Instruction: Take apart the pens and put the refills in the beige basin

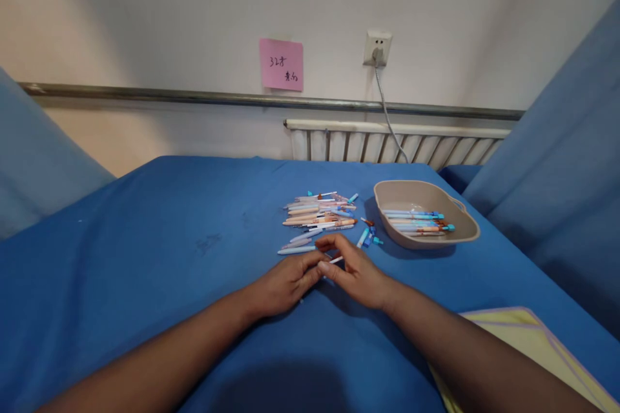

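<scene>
My left hand (285, 282) and my right hand (361, 276) meet at the fingertips above the blue cloth, in front of a pile of pen parts (317, 213). A thin white stick, which looks like a pen refill (336, 260), shows between the thumb and fingers of my right hand. The left fingers are closed in a pinch at its end; what lies in them is hidden. Pale blue, orange and lilac pen barrels make up the pile. Just beyond my right hand lie small blue and teal pen pieces (369, 237) and a brown one.
A beige basin (426, 242) with several pens (414, 222) in it stands on the right. Near the front right edge lies a yellow cloth (513, 329), partly under my right forearm. Behind the blue-covered table (145, 239) are a radiator (334, 145), a metal rail and a plugged-in cable.
</scene>
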The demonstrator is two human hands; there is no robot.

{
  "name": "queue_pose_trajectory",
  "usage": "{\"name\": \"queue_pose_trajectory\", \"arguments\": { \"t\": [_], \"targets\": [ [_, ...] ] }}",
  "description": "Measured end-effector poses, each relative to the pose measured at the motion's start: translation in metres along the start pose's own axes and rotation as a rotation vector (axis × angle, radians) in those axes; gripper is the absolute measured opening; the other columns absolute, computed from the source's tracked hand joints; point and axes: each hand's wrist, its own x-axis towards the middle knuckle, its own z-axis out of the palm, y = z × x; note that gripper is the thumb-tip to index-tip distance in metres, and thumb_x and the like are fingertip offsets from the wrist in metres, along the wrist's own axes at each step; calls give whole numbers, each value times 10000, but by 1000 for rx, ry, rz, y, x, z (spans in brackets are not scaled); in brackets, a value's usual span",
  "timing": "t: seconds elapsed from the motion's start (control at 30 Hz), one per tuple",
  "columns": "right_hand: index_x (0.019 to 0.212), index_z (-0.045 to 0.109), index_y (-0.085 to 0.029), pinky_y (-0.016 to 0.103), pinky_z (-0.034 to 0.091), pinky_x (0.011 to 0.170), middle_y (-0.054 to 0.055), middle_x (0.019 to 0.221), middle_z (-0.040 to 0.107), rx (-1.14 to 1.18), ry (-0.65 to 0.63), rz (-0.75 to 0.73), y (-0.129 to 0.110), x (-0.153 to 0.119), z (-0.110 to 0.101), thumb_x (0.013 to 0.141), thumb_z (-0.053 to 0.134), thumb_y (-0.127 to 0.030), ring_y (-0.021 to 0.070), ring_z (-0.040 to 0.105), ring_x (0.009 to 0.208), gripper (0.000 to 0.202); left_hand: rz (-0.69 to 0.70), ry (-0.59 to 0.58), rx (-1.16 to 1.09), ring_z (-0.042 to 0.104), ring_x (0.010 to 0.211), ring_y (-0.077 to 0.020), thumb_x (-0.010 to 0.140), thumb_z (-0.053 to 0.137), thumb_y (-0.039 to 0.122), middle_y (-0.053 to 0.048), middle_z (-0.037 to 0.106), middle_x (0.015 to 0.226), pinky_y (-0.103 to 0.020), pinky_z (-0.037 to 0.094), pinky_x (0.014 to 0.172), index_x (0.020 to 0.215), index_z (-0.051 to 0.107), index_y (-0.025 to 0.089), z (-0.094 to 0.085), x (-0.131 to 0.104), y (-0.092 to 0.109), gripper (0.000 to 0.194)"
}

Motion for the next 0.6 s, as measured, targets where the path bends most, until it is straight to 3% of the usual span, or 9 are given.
{"name": "queue_pose_trajectory", "arguments": {
  "t": [0.13,0.27,0.33,0.4,0.5,0.6],
  "targets": [
    [1169,495,-183,333,422,907,75,1126,582,74,-14,-2,-6,0,-2,896,471,-385,174,542,1046,341,-33,32,-34,508,729,-153,914,382,383,-23,572,778,-236,403,686,838,598,164,-1,1,1,317],
    [1008,570,-173,307,467,784,61,962,639,226,275,95,5,7,-8,920,359,-455,172,599,914,363,-163,171,-100,439,601,-123,879,408,432,11,505,655,-208,356,563,823,610,160,-13,0,6,344],
    [944,587,-167,303,479,696,57,877,652,248,405,174,15,12,-12,894,389,-483,174,616,799,376,-242,283,-149,387,530,-109,864,412,455,34,447,582,-197,305,495,864,611,158,-21,-2,6,358],
    [922,604,-169,311,480,696,51,841,658,194,440,188,21,14,-14,867,448,-451,176,617,767,327,-298,395,-196,340,483,-98,850,416,477,52,397,537,-193,260,457,885,597,154,-27,-6,5,371],
    [1002,620,-189,344,447,840,67,1000,656,-75,247,4,12,9,-12,878,467,-339,187,588,946,248,-352,514,-257,307,455,-88,828,434,497,66,361,512,-190,229,437,889,580,147,-30,-15,0,385],
    [1233,520,-243,389,334,994,57,1296,525,-382,-175,-244,-16,-3,1,903,462,-300,196,436,1198,340,-378,573,-318,292,438,-84,812,446,510,74,340,494,-193,215,428,911,582,132,-28,-26,-4,414]
  ]
}}
